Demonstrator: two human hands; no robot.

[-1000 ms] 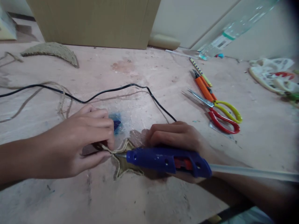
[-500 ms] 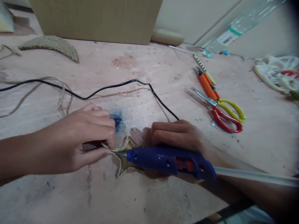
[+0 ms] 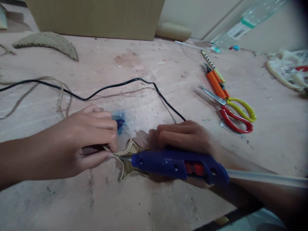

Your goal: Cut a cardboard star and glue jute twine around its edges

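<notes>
My right hand is closed round a blue glue gun, with a clear glue stick sticking out of its back end. The metal nozzle touches or nearly touches the edge of a small cardboard star edged with twine. My left hand pinches twine between thumb and forefinger at the star's left point, right beside the nozzle. The star's right side is hidden under the glue gun.
A black cord runs across the table to the glue gun. Scissors, an orange cutter and a dotted pencil lie at right. A twine-covered crescent and cardboard box are at the back. A plastic bottle leans at back right.
The view has shifted slightly, and the glue gun's back end appears a little farther right. Both hands keep their grip, with the nozzle still at the star's left edge.
</notes>
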